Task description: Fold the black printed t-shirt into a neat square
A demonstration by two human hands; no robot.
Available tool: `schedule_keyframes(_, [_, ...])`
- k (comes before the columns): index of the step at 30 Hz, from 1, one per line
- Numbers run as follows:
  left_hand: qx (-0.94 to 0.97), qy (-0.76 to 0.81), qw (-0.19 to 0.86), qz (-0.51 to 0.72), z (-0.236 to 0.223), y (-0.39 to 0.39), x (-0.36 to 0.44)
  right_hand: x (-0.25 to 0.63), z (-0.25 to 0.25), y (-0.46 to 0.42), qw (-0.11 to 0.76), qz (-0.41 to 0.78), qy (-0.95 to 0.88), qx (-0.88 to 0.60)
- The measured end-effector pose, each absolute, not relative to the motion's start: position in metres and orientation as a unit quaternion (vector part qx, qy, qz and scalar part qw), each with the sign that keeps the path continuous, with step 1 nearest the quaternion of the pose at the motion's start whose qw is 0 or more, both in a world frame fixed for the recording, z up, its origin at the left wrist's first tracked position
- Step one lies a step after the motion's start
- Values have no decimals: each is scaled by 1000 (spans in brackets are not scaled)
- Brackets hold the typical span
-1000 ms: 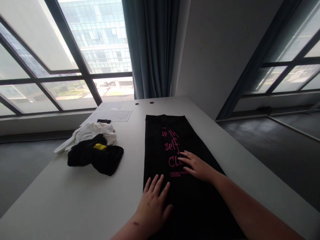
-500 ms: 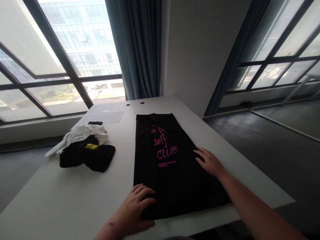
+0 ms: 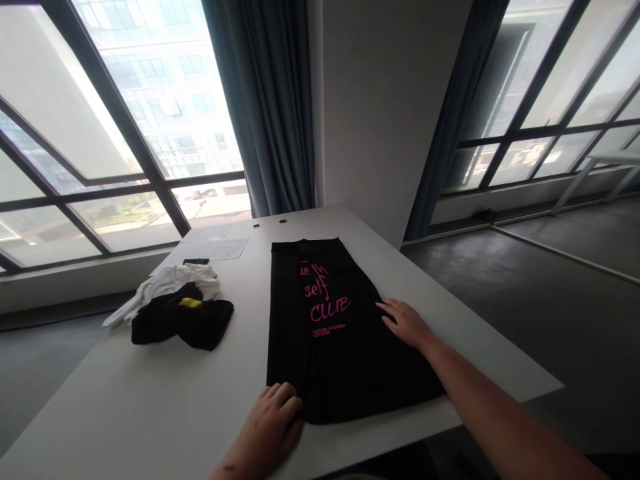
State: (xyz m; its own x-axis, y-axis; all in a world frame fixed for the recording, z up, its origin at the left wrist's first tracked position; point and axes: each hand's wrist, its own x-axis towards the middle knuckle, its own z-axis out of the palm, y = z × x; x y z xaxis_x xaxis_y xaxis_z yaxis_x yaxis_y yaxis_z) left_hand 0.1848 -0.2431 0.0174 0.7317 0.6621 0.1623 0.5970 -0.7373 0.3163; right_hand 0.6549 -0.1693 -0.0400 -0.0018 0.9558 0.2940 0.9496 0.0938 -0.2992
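A black garment (image 3: pixel 325 340) with pink lettering lies folded into a long strip on the white table (image 3: pixel 150 400). My left hand (image 3: pixel 270 430) rests at its near left corner, fingers curled onto the fabric's edge. My right hand (image 3: pixel 404 321) lies flat on the garment's right edge, fingers stretched out and apart.
A heap of white and black clothes with a yellow patch (image 3: pixel 175 313) sits to the left of the garment. Papers (image 3: pixel 215 247) and a small dark object (image 3: pixel 195 261) lie farther back. Curtains and large windows stand behind the table. Its right edge drops to a grey floor.
My left hand slid back from lying flat on the fabric to its near left corner and curled. My right hand moved from the lettering to the right edge. The view pulled back.
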Motion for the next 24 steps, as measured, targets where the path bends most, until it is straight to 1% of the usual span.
schedule_keyframes(4, [910, 375, 161, 71, 25, -243, 182, 651, -36, -173, 269, 41, -694, -667])
schedule_keyframes(10, [897, 393, 203, -15, 51, -243, 162, 634, -16, -194, 373, 165, -670, -620])
schedule_keyframes(15, [881, 384, 268, -65, 76, -247, 163, 629, -3, -200, 407, 219, -642, -612])
schedule_keyframes(19, [901, 339, 267, -46, 75, -240, 196, 633, -4, -191, 412, 217, -606, -645])
schedule_keyframes(24, [963, 177, 202, -20, 58, -226, 281, 643, -15, -169, 410, 183, -610, -653])
